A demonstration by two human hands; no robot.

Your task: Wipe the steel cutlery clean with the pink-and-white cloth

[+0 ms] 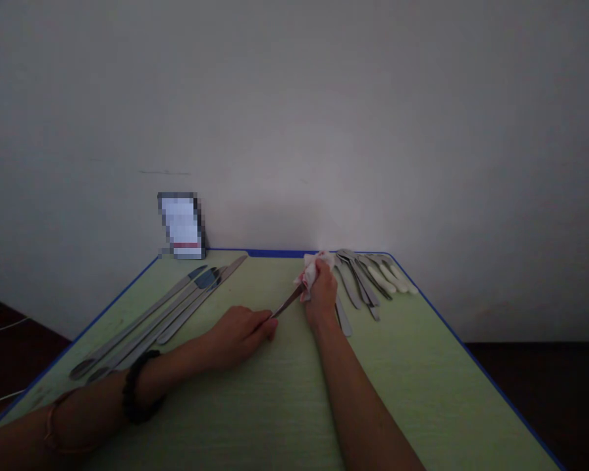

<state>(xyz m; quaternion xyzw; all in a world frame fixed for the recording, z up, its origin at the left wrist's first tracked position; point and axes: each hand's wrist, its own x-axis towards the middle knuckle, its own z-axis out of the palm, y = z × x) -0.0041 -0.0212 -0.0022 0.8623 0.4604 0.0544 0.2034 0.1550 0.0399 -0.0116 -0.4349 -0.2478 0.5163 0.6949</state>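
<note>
Holding utensil (289, 300), left grip (245, 333) closed on it, right grip (322, 291) closed round tissue (309, 267); screen (182, 219) pixelated, unreadable

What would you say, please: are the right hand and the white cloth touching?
Touching: the head view shows the right hand gripping the crumpled white cloth.

Dim grey light. Behind the surface (422, 366), the wall (294, 118) darkens outward and carries a faint low shadow (275, 222); right of the surface, the floor (544, 399) is nearly black. At the surface's far left corner, a glowing screen (182, 221) is pixelated.
</note>
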